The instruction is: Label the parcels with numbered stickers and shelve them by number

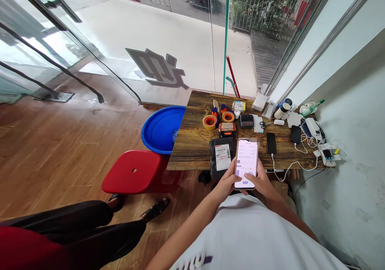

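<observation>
A smartphone [246, 162] with a lit, mostly white screen is held upright in front of my body. My left hand [230, 178] grips its left edge, the thumb over the lower screen. On the other side my right hand [261, 180] holds the right edge, its thumb also at the lower screen. Just left of the phone lies a black plastic parcel [213, 152] with a white printed shipping label [223, 157], partly covered by my left hand and the phone. To the right, a dark phone [271, 143] rests on the wooden table [192, 142], a white cable plugged into it.
Tape dispensers [209, 121], a small label printer [247, 121], scissors [266, 124] and bottles [282, 110] stand toward the table's back. Chargers and cables [313, 140] crowd the right end. At left are a blue tub [150, 129], a red stool [132, 172] and another person's legs [99, 230].
</observation>
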